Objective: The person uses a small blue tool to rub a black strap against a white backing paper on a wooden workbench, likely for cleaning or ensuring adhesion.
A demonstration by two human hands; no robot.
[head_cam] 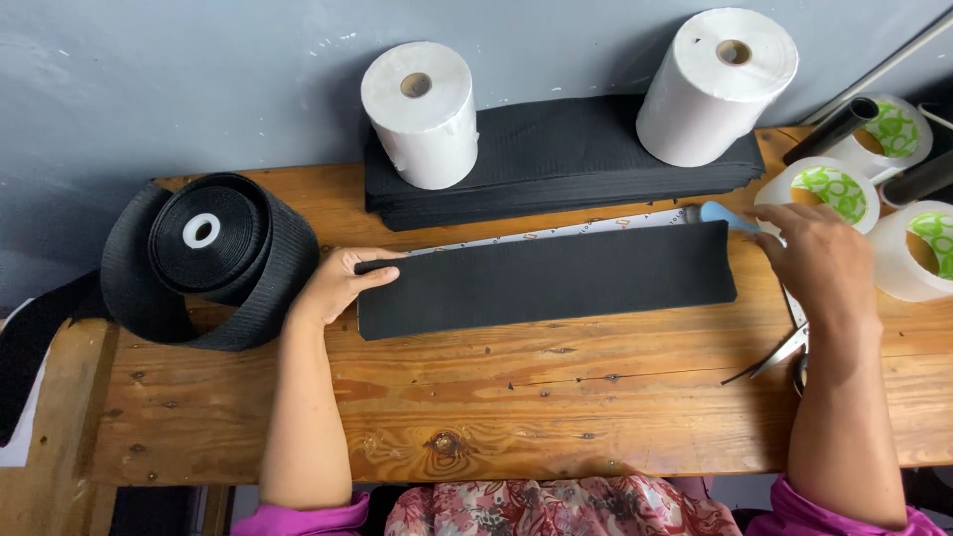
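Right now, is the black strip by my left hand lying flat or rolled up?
Lying flat: the black strip is spread lengthwise on the wooden table, the left hand pressing its near end.

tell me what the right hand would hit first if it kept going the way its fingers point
The right hand points up and left, so it would likely meet the light blue tool lying at the right end of the black elastic strip. Height above the table is unclear.

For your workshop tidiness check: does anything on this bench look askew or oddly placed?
The scissors lie half hidden under the right hand's wrist. The black strip curls up at its right end. Otherwise nothing stands out.
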